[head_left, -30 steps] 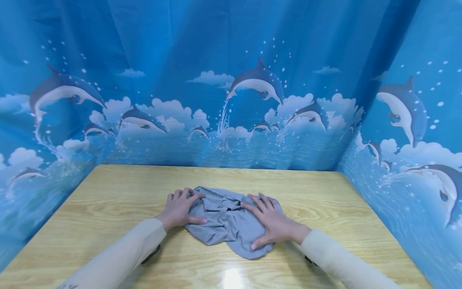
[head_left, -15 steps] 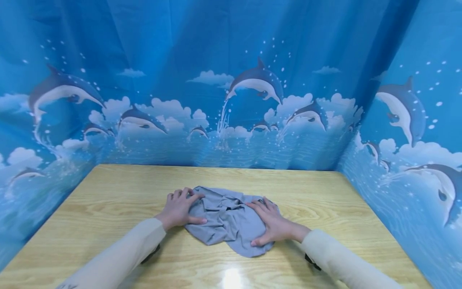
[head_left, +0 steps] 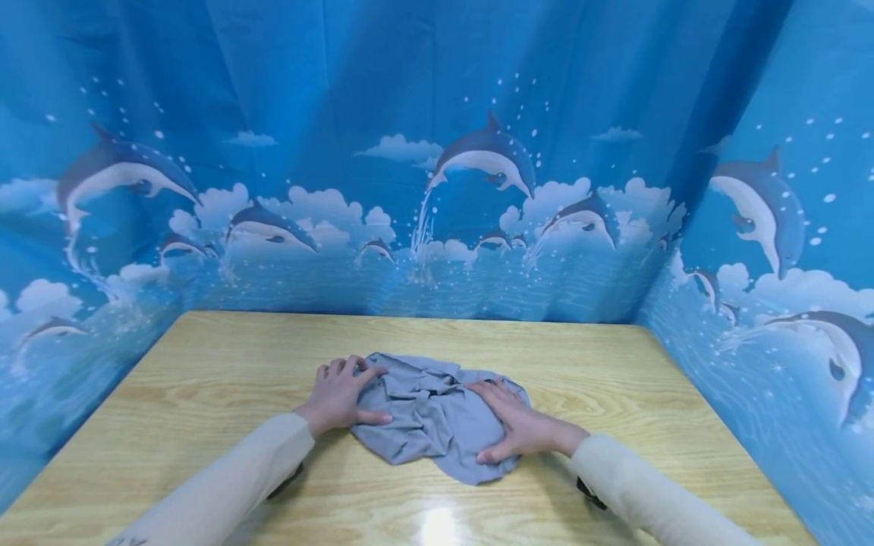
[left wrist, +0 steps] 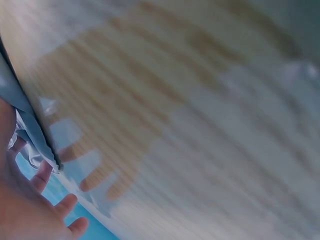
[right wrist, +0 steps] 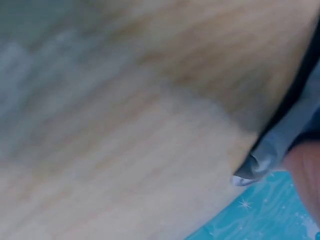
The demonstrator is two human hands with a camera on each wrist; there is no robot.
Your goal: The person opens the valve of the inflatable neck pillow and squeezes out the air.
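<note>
A crumpled grey cloth (head_left: 447,436) with rounded ends lies on the wooden table, bunched into folds across its middle. At its left end is my left hand (head_left: 341,390), thumb and index finger spread over the fabric. In the left wrist view, the tips of that hand's outer fingers (left wrist: 65,205) stick out past the hem. My right hand (head_left: 515,421) grips the right end, thumb at the near side and the other fingers bent over the far side. The right wrist view catches only a folded edge of the cloth (right wrist: 270,150) and part of a finger (right wrist: 305,172).
The light wooden table (head_left: 259,349) extends around the cloth, with a bright reflection near its front. Behind it hangs a blue curtain (head_left: 382,91) printed with dolphins, and another stretch of dolphin print (head_left: 806,341) runs along the right side.
The fingers of my right hand, straighter and spread before, have drawn in and curled over the cloth's right end. The near edge there has shifted slightly. My left hand stays put.
</note>
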